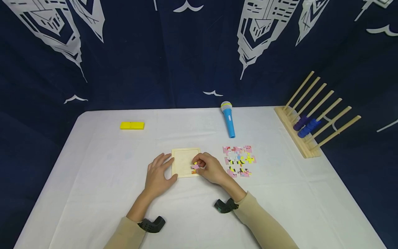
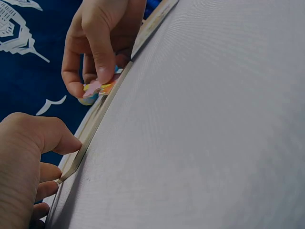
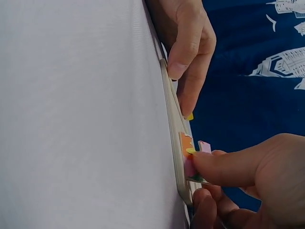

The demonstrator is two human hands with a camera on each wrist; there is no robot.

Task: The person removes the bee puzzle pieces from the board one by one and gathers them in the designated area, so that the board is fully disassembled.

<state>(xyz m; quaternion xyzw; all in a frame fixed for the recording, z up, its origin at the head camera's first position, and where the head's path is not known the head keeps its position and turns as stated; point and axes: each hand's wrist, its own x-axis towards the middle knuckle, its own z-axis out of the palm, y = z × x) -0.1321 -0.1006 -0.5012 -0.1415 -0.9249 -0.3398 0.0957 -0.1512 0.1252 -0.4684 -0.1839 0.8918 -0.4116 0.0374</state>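
Note:
A shallow wooden puzzle tray (image 1: 184, 162) with a raised rim lies flat on the table in the head view. My left hand (image 1: 158, 175) rests at its left side, fingers spread and fairly straight; in the left wrist view the thumb touches the rim. Over the tray's lower right part, my right hand (image 1: 212, 168) pinches a jigsaw piece (image 3: 186, 143) between thumb and fingers. Pink, yellow and orange show on it, and the fingertips hide part. To the right of the tray, several loose jigsaw pieces (image 1: 237, 150) lie in rough rows.
Behind the tray, a yellow block (image 1: 132, 125) lies at the back left and a blue toy microphone (image 1: 228, 121) at the back. A wooden rack (image 1: 296, 133) with upright pegs and blue and purple beads stands on the right. White cloth covers the table (image 1: 102, 166).

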